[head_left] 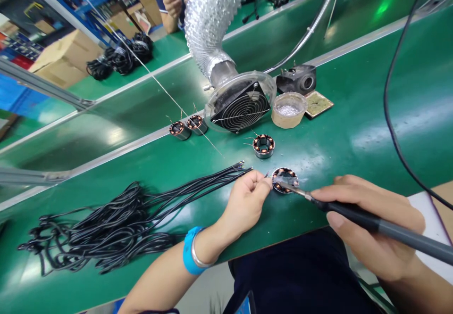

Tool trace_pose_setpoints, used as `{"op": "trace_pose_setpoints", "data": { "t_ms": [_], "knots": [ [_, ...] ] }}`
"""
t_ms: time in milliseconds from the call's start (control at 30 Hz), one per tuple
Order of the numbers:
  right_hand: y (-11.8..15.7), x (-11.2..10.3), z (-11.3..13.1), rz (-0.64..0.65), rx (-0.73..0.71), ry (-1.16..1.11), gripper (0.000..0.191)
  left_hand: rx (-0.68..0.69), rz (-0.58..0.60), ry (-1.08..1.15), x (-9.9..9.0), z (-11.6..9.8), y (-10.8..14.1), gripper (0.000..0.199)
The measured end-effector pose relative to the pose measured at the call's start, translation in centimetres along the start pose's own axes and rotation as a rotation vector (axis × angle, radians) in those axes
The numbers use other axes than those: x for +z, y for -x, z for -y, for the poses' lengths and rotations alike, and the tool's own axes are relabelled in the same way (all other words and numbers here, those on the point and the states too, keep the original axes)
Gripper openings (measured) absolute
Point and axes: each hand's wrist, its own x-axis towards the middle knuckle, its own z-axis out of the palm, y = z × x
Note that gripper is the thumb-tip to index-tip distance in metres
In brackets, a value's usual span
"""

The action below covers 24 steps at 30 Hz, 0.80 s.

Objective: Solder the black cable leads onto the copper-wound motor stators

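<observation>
A ring-shaped copper-wound stator [285, 180] lies on the green table [336, 149]. Closed in a pinch at its left edge, my left hand [247, 201] grips something too small to make out, perhaps a wire end. My right hand [375, 224] is wrapped round a black soldering iron [357, 216], whose metal tip reaches over the stator near my left fingertips. Another stator [264, 145] with thin leads sits just behind. The stripped ends of several black cables [212, 178] lie left of my left hand.
A fan-fronted fume extractor [244, 109] with a silver duct [208, 21] stands behind. Two taller stators [180, 130], a round tub [289, 110] and a square sponge tray [318, 104] are nearby. A person's hand [172, 5] shows across the bench. A black cord hangs at right.
</observation>
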Motion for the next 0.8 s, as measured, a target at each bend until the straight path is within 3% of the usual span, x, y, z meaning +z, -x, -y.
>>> {"op": "trace_pose_setpoints", "data": {
  "t_ms": [167,800],
  "knots": [
    [0.14,0.42,0.44,-0.024,-0.065,0.044,0.031,0.002,0.005,-0.001,-0.05,-0.05,-0.08,0.038],
    [0.25,-0.26,0.44,-0.066,-0.037,0.029,0.029,0.002,-0.007,-0.059,-0.16,-0.11,0.03,0.029]
  ]
}}
